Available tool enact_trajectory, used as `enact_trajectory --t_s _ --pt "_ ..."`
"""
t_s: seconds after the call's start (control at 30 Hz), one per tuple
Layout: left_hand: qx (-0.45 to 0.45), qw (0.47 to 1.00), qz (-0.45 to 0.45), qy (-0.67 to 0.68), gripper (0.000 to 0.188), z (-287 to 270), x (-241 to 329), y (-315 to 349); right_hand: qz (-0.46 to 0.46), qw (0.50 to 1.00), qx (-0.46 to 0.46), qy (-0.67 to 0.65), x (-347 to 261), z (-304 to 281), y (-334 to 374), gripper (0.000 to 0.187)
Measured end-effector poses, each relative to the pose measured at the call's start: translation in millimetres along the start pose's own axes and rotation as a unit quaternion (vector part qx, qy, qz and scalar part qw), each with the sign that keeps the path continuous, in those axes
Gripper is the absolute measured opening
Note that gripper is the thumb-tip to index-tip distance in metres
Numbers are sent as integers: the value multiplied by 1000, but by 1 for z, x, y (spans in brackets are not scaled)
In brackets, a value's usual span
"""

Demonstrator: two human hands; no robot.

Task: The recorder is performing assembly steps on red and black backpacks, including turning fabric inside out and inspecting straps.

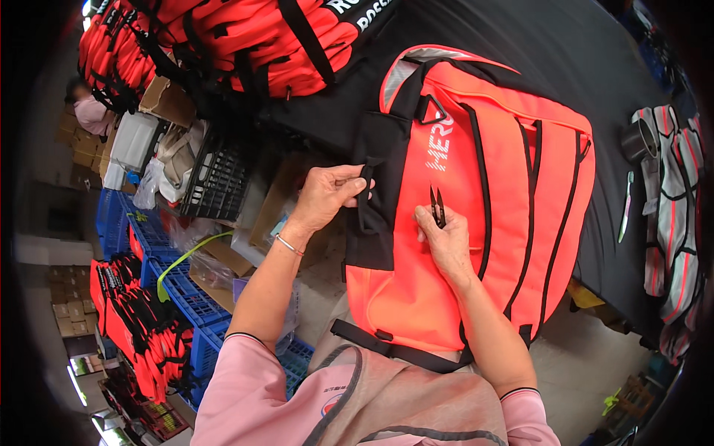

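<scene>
A bright red-orange backpack [416, 245] with black trim lies across the table edge and my lap. My left hand [327, 195] pinches a black strap [365, 195] at the bag's left side, where a black panel [377, 234] runs along it. In my right hand [445, 238] is a pair of small dark thread snips [437, 208], points up and slightly apart, held over the front of the bag. Black zippers and piping run along the bag to the right of that hand. The top flap, with a grey lining, stands partly open at the far end.
Piled red bags [253, 44] lie at the far left of the black-covered table [587, 59]. A toothbrush [626, 208], a black cup [637, 141] and grey straps [669, 215] lie at right. Left are a black crate [216, 182], blue crates [178, 286] and stacked red pieces [141, 334]. Another person [91, 111] is far left.
</scene>
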State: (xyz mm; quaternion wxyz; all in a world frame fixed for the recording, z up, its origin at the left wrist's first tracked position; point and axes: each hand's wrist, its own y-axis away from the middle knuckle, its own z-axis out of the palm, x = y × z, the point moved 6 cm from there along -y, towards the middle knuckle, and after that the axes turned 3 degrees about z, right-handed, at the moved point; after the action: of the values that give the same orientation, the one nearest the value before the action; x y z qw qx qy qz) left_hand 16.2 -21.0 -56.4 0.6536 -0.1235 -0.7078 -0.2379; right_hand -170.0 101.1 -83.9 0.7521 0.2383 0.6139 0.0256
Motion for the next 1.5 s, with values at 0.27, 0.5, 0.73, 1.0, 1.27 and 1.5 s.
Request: enact_trajectory --t_s 0.27,0.5,0.73,1.0,1.27,1.5 --pt "-63 973 -23 222 30 8 -25 -1 1 1000 -4 -8 4 5 -1 27" --pt "86 984 56 -144 34 27 14 38 -11 1000 -11 -1 3 1 -6 26" --pt "143 908 57 -391 24 28 9 62 -21 1000 -14 -9 5 3 -4 28" --pt "138 986 -29 87 31 21 -53 58 -33 999 -29 -10 -3 1 -3 27" --pt "195 978 43 -59 29 3 -28 56 -68 994 -66 49 -55 -27 61 26" --pt "244 889 301 -243 10 30 70 40 -180 915 355 68 -113 -219 128 26"
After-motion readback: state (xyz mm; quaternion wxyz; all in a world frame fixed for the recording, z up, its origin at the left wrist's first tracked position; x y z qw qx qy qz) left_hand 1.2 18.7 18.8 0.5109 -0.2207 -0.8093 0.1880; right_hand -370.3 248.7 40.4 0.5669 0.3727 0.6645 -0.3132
